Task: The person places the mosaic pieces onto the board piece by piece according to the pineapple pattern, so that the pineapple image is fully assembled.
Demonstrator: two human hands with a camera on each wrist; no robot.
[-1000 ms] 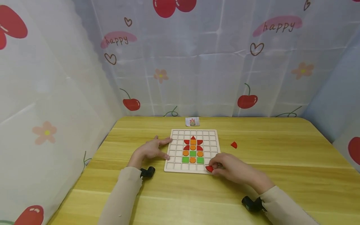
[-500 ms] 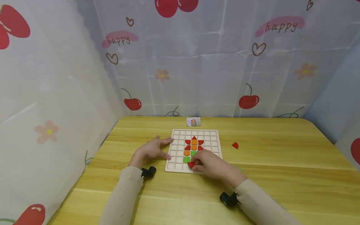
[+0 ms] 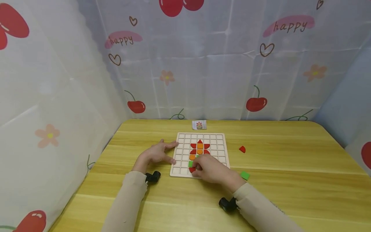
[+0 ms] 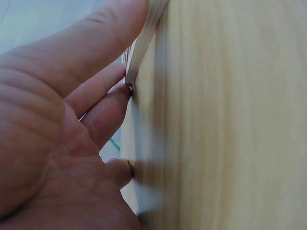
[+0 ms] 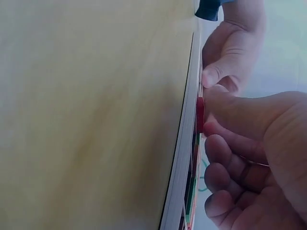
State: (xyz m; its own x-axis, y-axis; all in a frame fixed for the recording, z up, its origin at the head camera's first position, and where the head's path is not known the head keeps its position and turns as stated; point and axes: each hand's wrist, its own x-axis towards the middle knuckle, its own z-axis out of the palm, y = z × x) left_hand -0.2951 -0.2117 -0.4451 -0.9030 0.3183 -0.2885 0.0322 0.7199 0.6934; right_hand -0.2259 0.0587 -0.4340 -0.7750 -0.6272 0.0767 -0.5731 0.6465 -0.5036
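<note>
A pale wooden grid board [image 3: 178, 167] lies on the table, with red, orange and green pieces making a figure in its middle columns. My right hand [image 3: 213, 169] reaches over the board's front part and pinches a red quarter-circle piece [image 3: 191, 169] between thumb and finger, at the front row just below a green square [image 3: 190, 164]. In the right wrist view the red piece [image 5: 200, 115] sits at the board's surface under the thumb tip. With fingers spread, my left hand [image 3: 156, 153] touches the board's left edge. The right hand hides some of the pieces.
Right of the board lie a loose red quarter-circle piece [image 3: 242, 149] and a green square [image 3: 244, 175], the latter close by the right wrist. Behind the board is a small picture card [image 3: 199, 125]. A patterned curtain [image 3: 191, 80] hangs behind the table.
My right hand has moved left from the board's front right corner with the red piece, lowering it onto the front row. The green square has come into view. My left hand stays put.
</note>
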